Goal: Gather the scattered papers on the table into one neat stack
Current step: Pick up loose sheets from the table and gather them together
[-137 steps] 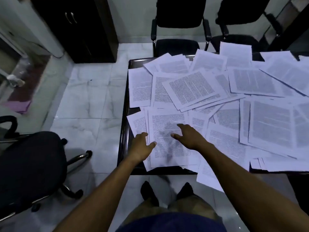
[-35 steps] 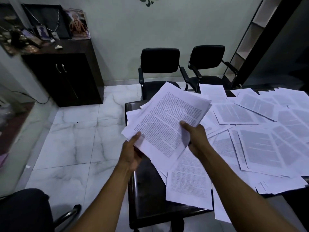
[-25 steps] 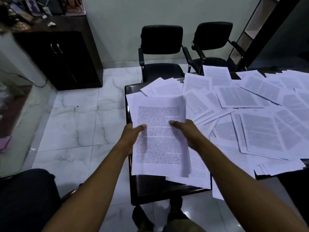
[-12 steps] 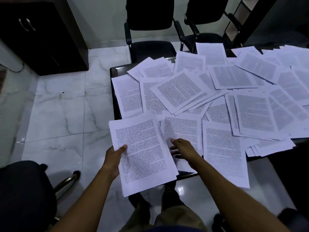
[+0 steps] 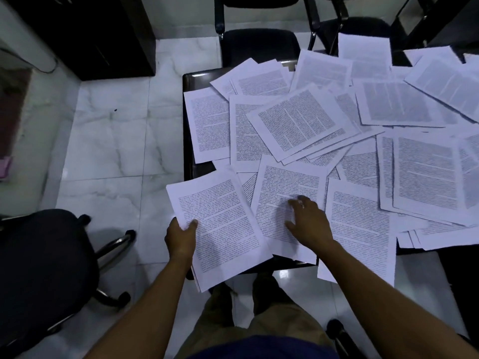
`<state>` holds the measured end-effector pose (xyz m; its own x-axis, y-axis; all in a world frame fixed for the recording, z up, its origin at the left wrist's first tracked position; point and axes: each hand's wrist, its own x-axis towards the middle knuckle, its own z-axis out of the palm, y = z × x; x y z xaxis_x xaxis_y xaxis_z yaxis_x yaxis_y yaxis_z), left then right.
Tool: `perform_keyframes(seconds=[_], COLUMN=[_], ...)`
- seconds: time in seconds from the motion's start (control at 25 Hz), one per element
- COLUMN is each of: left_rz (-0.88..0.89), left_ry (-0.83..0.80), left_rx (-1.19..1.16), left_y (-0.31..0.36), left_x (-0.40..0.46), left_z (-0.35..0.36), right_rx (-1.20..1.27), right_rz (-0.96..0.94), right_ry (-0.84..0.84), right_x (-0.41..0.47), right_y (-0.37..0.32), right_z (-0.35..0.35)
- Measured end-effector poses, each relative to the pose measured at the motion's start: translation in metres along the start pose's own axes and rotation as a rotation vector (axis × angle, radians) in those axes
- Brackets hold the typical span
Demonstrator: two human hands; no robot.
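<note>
Several printed white sheets lie scattered and overlapping across a dark table (image 5: 187,81). My left hand (image 5: 180,239) grips the left edge of a small stack of gathered papers (image 5: 220,224), thumb on top; the stack juts past the table's near left corner. My right hand (image 5: 308,224) lies flat, fingers spread, on a loose sheet (image 5: 285,187) just right of the stack. Another loose sheet (image 5: 360,229) hangs over the near edge to the right of that hand.
A black swivel chair (image 5: 39,268) stands at my left on the white marble floor. Two black visitor chairs (image 5: 259,45) face the table's far side. A dark cabinet (image 5: 85,29) stands at the back left. My feet are under the near table edge.
My right hand has slid forward onto the middle of the loose sheet. The left hand still holds the stack at the table's near left corner. The view has tilted slightly down.
</note>
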<state>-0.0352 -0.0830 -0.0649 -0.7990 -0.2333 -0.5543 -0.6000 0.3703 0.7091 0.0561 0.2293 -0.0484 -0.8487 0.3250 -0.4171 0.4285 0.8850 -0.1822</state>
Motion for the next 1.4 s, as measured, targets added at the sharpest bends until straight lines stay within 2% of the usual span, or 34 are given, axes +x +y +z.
perform_keyframes(seconds=[0.12,0.2,0.28,0.32,0.4,0.48,0.6,0.68,0.8,0.92,1.04,1.2,1.32,1.4], left_rz=[0.004,0.026,0.138,0.222,0.359,0.417,0.328,0.263,0.257,0.22,0.184,0.023,0.096,0.128], left_ry=[0.049,0.146,0.261,0.268,0.118,-0.133,-0.388,-0.405,-0.345,-0.32,-0.384,-0.553,-0.623,-0.653], left_rx=[0.073,0.192,0.309,0.312,0.268,0.306,0.453,0.514,0.529,0.442,0.391,0.044,0.017,0.061], left_y=[0.006,0.01,0.018,0.025,0.044,0.066,0.092,0.102,0.108,0.109,0.105,0.1,0.088,0.085], left_x=[-0.002,-0.002,-0.006,-0.011,-0.024,-0.038,-0.041,-0.041,-0.04,-0.046,-0.054,-0.068,-0.069,-0.07], left_z=[0.002,0.004,0.01,0.018,0.045,0.082,0.139,0.169,0.195,0.207,0.217,0.222,0.221,0.22], right_rx=[-0.037,-0.039,-0.031,-0.02,0.02,0.109,0.186,0.176,0.204,0.187,0.207,0.207,0.185,0.289], right_rz=[-0.051,-0.077,-0.092,-0.095,-0.072,0.031,0.203,0.33,0.466,0.413,0.307,0.251,0.158,0.053], right_ry=[0.001,0.002,0.008,0.012,0.049,0.123,0.191,0.196,0.147,0.029,0.018,0.012,-0.033,0.002], right_x=[0.008,0.013,0.017,0.018,0.017,0.011,-0.005,-0.02,-0.039,-0.045,-0.035,-0.014,0.004,0.012], right_y=[0.01,0.019,0.027,0.031,0.042,0.058,0.09,0.113,0.143,0.154,0.147,0.123,0.097,0.085], right_z=[-0.004,-0.01,-0.015,-0.016,-0.018,-0.017,-0.017,-0.015,-0.009,0.002,0.005,-0.005,-0.012,-0.017])
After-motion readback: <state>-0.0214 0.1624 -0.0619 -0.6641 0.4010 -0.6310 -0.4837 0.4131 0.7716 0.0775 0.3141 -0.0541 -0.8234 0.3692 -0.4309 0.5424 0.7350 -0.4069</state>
